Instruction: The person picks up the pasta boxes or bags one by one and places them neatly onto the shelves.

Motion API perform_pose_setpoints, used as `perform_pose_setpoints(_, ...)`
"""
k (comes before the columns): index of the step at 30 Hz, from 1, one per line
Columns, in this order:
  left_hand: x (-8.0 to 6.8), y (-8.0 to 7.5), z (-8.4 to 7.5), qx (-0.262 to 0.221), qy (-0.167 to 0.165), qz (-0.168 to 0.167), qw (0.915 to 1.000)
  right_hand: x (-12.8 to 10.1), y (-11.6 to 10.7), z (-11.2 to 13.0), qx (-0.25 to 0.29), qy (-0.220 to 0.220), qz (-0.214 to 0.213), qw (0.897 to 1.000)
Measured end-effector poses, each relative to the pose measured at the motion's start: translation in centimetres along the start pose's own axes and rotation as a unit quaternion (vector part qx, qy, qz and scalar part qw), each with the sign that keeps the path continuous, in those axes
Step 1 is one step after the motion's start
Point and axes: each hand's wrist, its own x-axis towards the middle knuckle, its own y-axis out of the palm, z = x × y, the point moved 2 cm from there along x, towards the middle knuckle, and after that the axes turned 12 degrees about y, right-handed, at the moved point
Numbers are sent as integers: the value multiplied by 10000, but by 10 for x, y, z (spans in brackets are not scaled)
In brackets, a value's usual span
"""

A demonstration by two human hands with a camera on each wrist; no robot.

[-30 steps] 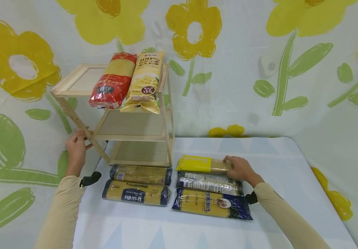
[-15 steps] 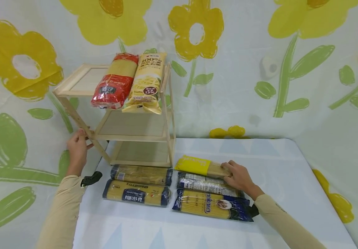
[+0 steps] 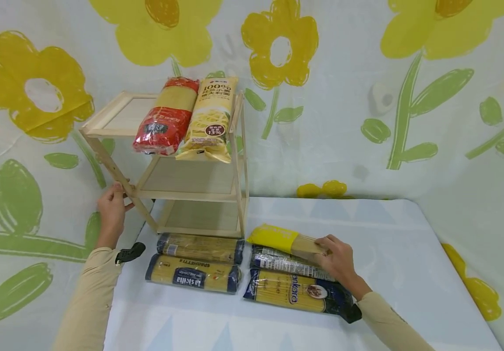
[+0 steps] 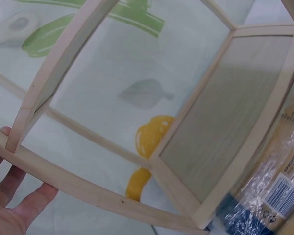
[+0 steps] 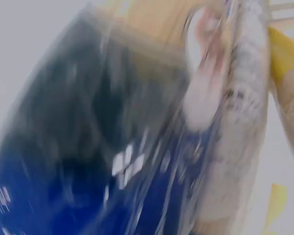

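In the head view my left hand [image 3: 111, 209] holds the slanting left leg of a wooden shelf [image 3: 186, 196]; its fingers also show at that bar in the left wrist view. My right hand [image 3: 337, 258] grips the right end of a yellow-labelled pack of spaghetti [image 3: 274, 237]. This pack lies tilted, partly over a clear-and-white printed pasta pack [image 3: 284, 262]. In front of them is a blue-ended Ankara pasta pack [image 3: 293, 291], blurred and close in the right wrist view. My right hand is out of sight in that view.
A red pasta pack [image 3: 166, 117] and a cream pasta pack [image 3: 210, 117] lie on the shelf's top. Two spaghetti packs, a rear one [image 3: 203, 247] and a La Sicilia one [image 3: 192, 274], lie before the shelf on the pale table [image 3: 392, 243]. Flowered cloth [image 3: 331, 117] hangs behind.
The yellow spaghetti pack has turned slightly, its right end coming toward me with my right hand. My left hand stays on the shelf leg. The whole head view has shifted a little.
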Motion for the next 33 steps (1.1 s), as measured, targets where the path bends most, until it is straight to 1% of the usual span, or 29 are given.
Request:
perform_pose_setpoints(2,1,-1,3,39,1,-8,10000,-1,-4,6,158,183,-109,9996)
perform_pose_setpoints(4,3,-2,6,-6,-57,-57,10000,-1,-9,13,348,465,-207,9981)
perform_pose_setpoints(5,3,-2,8,-10,-94,-75,9999,-1,-12,16,413,647,-236,9968)
perform_pose_setpoints(7,4,-2,10,-6,-168,-100,9998,0,-19,24,612,1153,-260,9911)
perform_pose_setpoints(9,4,-2,11,9,-232,-120,9997,1,-26,33,763,1752,-193,9814)
perform_pose_setpoints(10,4,-2,11,41,-252,-116,9996,1,-30,38,836,2065,-122,9748)
perform_pose_setpoints(13,3,-2,10,99,-278,-99,9995,4,-42,53,1051,2889,113,9515)
perform_pose_setpoints(16,2,-3,7,86,-275,-84,9995,12,-55,69,1311,3405,245,9307)
perform_pose_setpoints(18,2,-3,7,58,-280,-74,9996,19,-64,79,1441,3608,201,9212)
perform_pose_setpoints(21,3,-3,8,117,-260,-27,9996,33,-78,94,1620,3682,-11,9155)
perform_pose_setpoints(23,4,-4,11,140,-232,7,9996,43,-87,103,1712,3590,-203,9173)
perform_pose_setpoints(26,5,-5,13,187,-165,19,9997,61,-99,115,1859,3288,-517,9245)
perform_pose_setpoints(28,6,-7,14,169,-127,16,9998,73,-107,122,1892,3005,-700,9322)
perform_pose_setpoints(31,6,-8,15,183,-137,35,9997,90,-117,133,1897,2633,-927,9413)
perform_pose_setpoints(33,6,-8,15,156,-174,64,9997,101,-123,141,1907,2412,-1066,9456)
